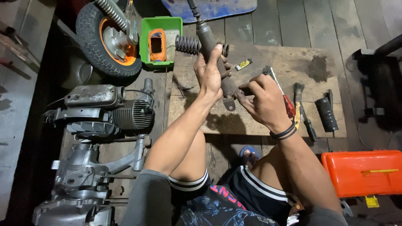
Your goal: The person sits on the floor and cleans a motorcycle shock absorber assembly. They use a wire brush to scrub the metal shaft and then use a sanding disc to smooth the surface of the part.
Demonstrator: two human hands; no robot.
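Gripping a grimy grey shock absorber (pixel 213 54), left hand (pixel 209 73) wraps its body above the wooden board (pixel 268 79). Long axis runs steeply, rod end up-left toward the far side, eyelet mount down near the lap. Right hand (pixel 264 102) clenches a small brush (pixel 268 72) beside its lower end.

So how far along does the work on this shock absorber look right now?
Seemingly done: the coil spring lies apart from the shock absorber, beside the green bin. In hand: the left hand grips the shock body while the right hand works a brush at its lower end. Left: spring still off; engine sits apart.
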